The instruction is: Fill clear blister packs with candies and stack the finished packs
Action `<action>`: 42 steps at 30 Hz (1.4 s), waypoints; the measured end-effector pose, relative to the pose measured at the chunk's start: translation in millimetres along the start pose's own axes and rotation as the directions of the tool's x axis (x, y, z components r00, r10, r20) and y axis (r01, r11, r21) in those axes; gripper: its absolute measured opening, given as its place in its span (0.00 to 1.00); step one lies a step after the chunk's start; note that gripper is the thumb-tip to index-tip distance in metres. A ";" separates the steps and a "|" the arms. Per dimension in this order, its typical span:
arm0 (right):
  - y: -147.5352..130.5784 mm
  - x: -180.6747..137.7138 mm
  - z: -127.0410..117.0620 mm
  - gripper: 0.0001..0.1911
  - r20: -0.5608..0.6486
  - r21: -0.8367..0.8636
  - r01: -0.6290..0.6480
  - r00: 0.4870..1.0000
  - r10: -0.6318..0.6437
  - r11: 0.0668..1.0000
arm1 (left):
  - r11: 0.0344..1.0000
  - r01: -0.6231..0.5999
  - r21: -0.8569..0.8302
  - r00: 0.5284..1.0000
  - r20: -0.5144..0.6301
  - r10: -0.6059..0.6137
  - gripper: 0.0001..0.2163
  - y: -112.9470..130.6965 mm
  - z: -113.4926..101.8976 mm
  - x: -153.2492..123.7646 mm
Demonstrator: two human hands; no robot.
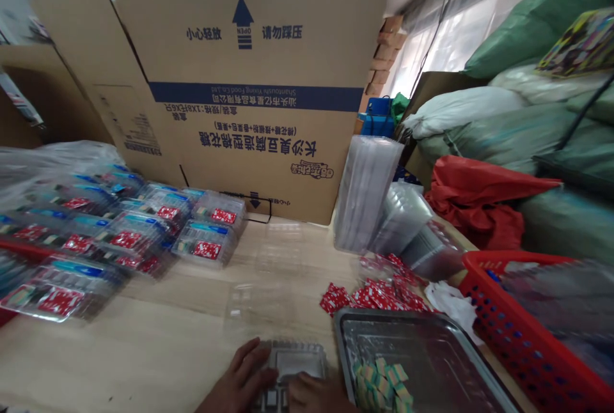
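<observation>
At the bottom edge, a clear plastic compartment box (301,357) lies on the table between my hands. My left hand (242,376) grips its left side, fingers bent over the rim. Over its lower right part is my right hand (311,394), blurred, its fingers curled down together; what they hold, if anything, is hidden. Just beyond lies an open clear plastic piece (259,304). To the right stands a metal tray (432,349) with striped green and yellow cubes (382,382) in its near left part. Red patterned sachets (378,295) are heaped behind that tray.
Packed clear boxes (206,243) with red sachets are stacked on the left. A large cardboard carton (249,125) closes off the back. Nested plastic containers (367,195) stand right of it. A red basket (532,323) sits at the right edge, with sacks (508,119) behind.
</observation>
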State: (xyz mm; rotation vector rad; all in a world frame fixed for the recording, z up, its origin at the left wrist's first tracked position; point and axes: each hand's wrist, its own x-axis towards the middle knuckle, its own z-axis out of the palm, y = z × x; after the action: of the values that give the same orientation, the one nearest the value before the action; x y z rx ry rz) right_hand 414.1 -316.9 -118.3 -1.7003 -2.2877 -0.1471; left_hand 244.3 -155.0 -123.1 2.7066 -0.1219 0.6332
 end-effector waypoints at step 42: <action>25.0 72.3 -99.0 0.05 0.198 0.257 -0.416 0.906 0.374 0.872 | 0.259 0.768 -0.586 0.037 -0.363 -0.931 0.28 -38.6 -121.9 -15.8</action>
State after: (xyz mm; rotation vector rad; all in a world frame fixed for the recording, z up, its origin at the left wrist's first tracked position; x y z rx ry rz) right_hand 435.4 -267.6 -5.3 -2.0167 -1.8726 0.3950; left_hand 186.0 -74.8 -40.7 1.5429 1.4724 0.9797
